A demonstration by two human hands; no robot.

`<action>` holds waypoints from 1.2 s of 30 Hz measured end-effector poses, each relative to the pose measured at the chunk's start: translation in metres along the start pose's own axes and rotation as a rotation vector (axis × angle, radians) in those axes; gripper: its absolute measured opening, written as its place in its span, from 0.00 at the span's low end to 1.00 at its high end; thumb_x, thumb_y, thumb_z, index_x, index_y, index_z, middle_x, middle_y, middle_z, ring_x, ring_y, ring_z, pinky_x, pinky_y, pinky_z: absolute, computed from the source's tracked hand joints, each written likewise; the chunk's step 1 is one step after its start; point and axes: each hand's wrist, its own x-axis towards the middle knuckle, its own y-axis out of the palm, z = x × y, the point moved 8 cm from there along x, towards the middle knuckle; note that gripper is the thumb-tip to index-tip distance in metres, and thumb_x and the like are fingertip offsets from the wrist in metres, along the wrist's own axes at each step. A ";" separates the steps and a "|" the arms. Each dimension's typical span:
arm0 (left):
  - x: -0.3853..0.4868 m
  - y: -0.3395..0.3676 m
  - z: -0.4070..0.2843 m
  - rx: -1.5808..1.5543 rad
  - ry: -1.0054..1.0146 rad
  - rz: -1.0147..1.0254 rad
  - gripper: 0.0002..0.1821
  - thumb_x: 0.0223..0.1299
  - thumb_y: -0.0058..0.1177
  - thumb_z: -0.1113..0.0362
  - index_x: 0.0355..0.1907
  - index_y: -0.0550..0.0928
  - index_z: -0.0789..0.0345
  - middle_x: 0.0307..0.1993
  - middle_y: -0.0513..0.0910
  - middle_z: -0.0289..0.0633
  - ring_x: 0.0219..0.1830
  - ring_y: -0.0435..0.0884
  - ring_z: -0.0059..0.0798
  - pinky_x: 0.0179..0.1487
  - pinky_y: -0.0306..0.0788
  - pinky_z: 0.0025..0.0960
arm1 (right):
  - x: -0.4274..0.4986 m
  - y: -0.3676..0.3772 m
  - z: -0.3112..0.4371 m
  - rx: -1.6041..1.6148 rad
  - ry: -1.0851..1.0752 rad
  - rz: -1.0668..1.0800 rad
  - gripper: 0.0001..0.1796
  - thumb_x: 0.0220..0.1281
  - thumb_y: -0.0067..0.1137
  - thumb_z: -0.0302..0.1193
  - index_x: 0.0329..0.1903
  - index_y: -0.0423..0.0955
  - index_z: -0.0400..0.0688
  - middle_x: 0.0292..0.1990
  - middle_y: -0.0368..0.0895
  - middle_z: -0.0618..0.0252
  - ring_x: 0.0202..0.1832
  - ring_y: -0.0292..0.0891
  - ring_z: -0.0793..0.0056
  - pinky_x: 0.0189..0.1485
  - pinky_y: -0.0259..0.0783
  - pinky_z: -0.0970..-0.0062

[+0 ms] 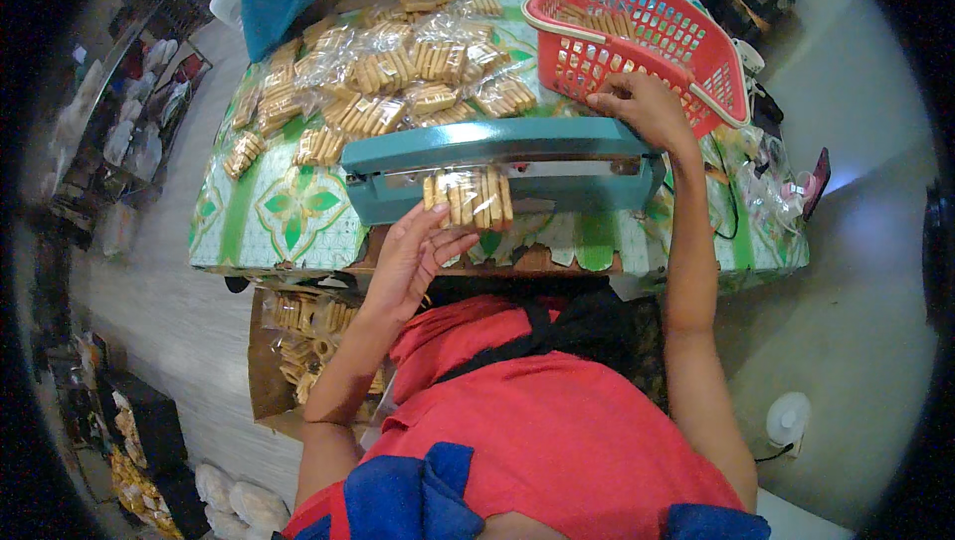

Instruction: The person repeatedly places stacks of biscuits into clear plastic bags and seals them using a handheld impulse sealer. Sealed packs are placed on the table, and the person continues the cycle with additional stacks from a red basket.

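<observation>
My left hand holds a clear plastic packet of biscuit sticks from its lower left. The packet's upper edge lies at the slot of a teal bar heat sealer. The sealer's long top arm lies low over its base. My right hand is at the right end of that arm, its fingers curled and pointing left. Whether the fingers grip the arm or only rest on it is hard to see. Just behind this hand stands a red plastic basket with loose biscuit sticks inside.
Filled packets are heaped behind the sealer, near a blue cloth. A green-and-white patterned cover, torn at its front edge, lies on the table. A cardboard box with more biscuits sits below left. A cable runs at the right.
</observation>
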 end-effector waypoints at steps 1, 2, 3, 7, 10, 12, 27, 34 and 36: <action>0.000 -0.001 0.000 -0.003 -0.001 -0.006 0.17 0.62 0.47 0.64 0.51 0.70 0.70 0.47 0.78 0.45 0.44 0.80 0.30 0.50 0.76 0.31 | 0.000 0.001 0.000 0.002 0.003 0.009 0.20 0.52 0.55 0.49 0.32 0.80 0.44 0.30 0.79 0.54 0.34 0.76 0.58 0.37 0.69 0.61; 0.000 0.001 0.000 -0.012 0.010 0.013 0.17 0.62 0.47 0.64 0.51 0.70 0.70 0.47 0.78 0.45 0.44 0.80 0.31 0.50 0.76 0.31 | -0.001 0.002 0.000 0.003 0.006 0.019 0.20 0.52 0.55 0.49 0.32 0.80 0.44 0.30 0.79 0.54 0.34 0.76 0.58 0.37 0.69 0.61; 0.001 -0.002 0.001 -0.001 -0.001 -0.012 0.17 0.62 0.47 0.64 0.51 0.70 0.70 0.47 0.78 0.45 0.44 0.80 0.31 0.51 0.76 0.31 | -0.002 0.002 0.001 0.000 -0.002 0.014 0.19 0.52 0.55 0.48 0.32 0.80 0.44 0.30 0.79 0.54 0.34 0.76 0.58 0.38 0.69 0.61; 0.002 -0.004 0.002 0.026 -0.002 -0.020 0.16 0.62 0.46 0.64 0.50 0.71 0.70 0.46 0.78 0.45 0.44 0.80 0.31 0.51 0.76 0.32 | -0.003 0.000 0.003 -0.004 -0.016 -0.005 0.18 0.52 0.56 0.46 0.31 0.80 0.45 0.29 0.79 0.54 0.34 0.76 0.59 0.37 0.69 0.62; 0.002 -0.004 0.002 0.032 -0.004 -0.024 0.16 0.62 0.47 0.64 0.50 0.71 0.70 0.46 0.78 0.45 0.45 0.80 0.31 0.51 0.76 0.32 | -0.003 -0.003 0.003 -0.022 -0.008 -0.040 0.17 0.52 0.56 0.45 0.31 0.80 0.44 0.28 0.79 0.55 0.33 0.77 0.59 0.37 0.69 0.62; 0.002 -0.003 0.002 0.029 -0.001 -0.030 0.16 0.62 0.47 0.64 0.49 0.71 0.70 0.45 0.78 0.45 0.44 0.80 0.31 0.50 0.76 0.32 | -0.004 -0.008 0.004 -0.001 -0.011 -0.117 0.16 0.53 0.56 0.44 0.30 0.79 0.43 0.27 0.79 0.55 0.32 0.77 0.60 0.36 0.69 0.63; -0.001 0.005 0.011 0.094 -0.002 0.034 0.20 0.55 0.48 0.75 0.53 0.70 0.67 0.46 0.77 0.38 0.46 0.78 0.25 0.50 0.75 0.29 | -0.016 -0.115 0.059 0.476 -0.411 -0.369 0.12 0.59 0.57 0.34 0.37 0.79 0.38 0.28 0.78 0.71 0.29 0.70 0.86 0.34 0.66 0.84; -0.008 0.014 0.000 0.088 0.071 0.177 0.20 0.54 0.48 0.78 0.52 0.72 0.67 0.45 0.77 0.35 0.48 0.76 0.21 0.51 0.72 0.27 | 0.047 -0.139 -0.015 0.551 -0.252 -0.222 0.12 0.61 0.54 0.37 0.37 0.78 0.41 0.30 0.78 0.73 0.33 0.70 0.87 0.37 0.66 0.84; -0.009 0.016 -0.003 0.090 0.092 0.186 0.20 0.54 0.48 0.78 0.52 0.72 0.67 0.45 0.77 0.34 0.47 0.76 0.20 0.52 0.72 0.26 | 0.069 -0.118 -0.048 0.541 -0.129 -0.124 0.12 0.60 0.56 0.36 0.37 0.79 0.40 0.30 0.79 0.70 0.33 0.73 0.85 0.38 0.67 0.84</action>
